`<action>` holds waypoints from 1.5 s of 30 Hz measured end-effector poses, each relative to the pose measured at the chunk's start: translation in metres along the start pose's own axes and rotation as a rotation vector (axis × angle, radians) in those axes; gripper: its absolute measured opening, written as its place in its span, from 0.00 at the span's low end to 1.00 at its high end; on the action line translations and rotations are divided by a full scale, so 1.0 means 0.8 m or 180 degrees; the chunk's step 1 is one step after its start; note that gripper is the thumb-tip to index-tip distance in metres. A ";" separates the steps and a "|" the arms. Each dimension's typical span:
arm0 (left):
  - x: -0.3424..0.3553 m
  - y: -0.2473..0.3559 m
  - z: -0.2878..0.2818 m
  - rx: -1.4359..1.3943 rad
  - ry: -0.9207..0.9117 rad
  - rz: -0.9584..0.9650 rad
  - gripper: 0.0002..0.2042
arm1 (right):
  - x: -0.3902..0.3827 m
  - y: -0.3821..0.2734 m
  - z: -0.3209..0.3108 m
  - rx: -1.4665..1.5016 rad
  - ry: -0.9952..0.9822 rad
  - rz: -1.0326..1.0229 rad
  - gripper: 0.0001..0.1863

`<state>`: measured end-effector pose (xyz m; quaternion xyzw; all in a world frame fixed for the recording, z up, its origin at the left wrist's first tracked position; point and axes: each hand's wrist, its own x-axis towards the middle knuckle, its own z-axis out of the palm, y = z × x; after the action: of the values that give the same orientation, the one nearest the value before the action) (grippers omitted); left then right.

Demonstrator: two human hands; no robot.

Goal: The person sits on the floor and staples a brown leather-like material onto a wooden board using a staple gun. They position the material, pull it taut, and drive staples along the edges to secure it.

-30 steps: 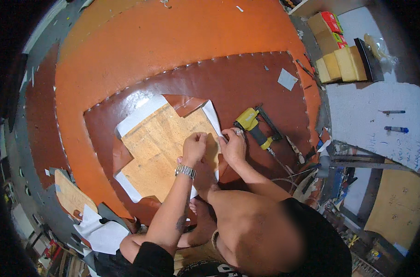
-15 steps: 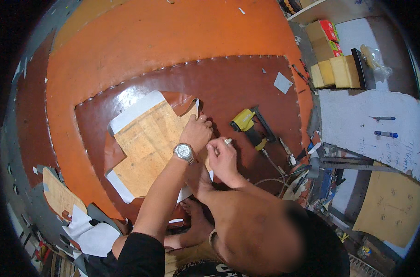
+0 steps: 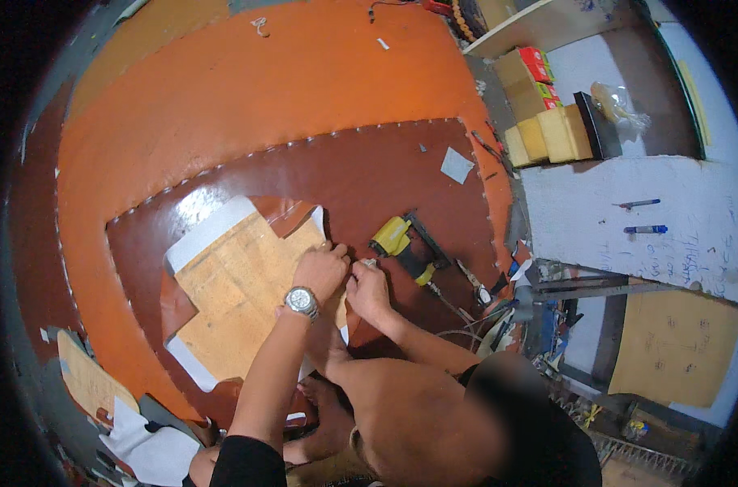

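Observation:
A flat tan board (image 3: 231, 300) lies on reddish-brown leather-like sheeting. Pieces of brown cover material (image 3: 284, 213) with a white backing (image 3: 211, 237) stick out around its edges. My left hand (image 3: 322, 272), with a silver watch on the wrist, lies over the board's right edge, its fingers curled down on the material there. Close beside it, my right hand (image 3: 367, 292) is closed with the thumb against the fingers at the same edge. What either hand pinches is hidden or too small to make out. A yellow and black staple gun (image 3: 395, 235) lies right of my hands.
An air hose (image 3: 458, 312) runs from the staple gun toward tools (image 3: 499, 325) at the right. Further right, a white surface holds two pens (image 3: 645, 230) and yellow foam blocks (image 3: 564, 134). A grey scrap (image 3: 457, 165) lies beyond the gun. White cloth (image 3: 146, 438) is at lower left.
The whole view has shifted, so the board and staple gun appear further left and lower. My right hand has moved slightly up along the board's edge, and my left stays at that edge.

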<state>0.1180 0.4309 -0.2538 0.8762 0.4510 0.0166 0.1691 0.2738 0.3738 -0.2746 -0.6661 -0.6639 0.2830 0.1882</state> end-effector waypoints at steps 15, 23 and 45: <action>-0.056 0.013 0.030 0.0076 -0.0399 -0.0549 0.18 | 0.026 0.043 -0.127 -0.1129 0.0023 -0.0030 0.26; -0.103 0.029 0.021 0.0556 -0.0372 -0.0727 0.30 | 0.047 0.085 -0.110 -0.1242 -0.0605 0.0472 0.51; -0.108 0.028 -0.003 -0.0074 -0.0408 -0.0942 0.29 | 0.117 -0.032 -0.144 -0.1319 -0.1907 -0.0877 0.17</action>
<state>0.0840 0.3506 -0.2337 0.7975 0.5632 -0.0593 0.2082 0.3223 0.4824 -0.1815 -0.4825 -0.8158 0.2969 -0.1163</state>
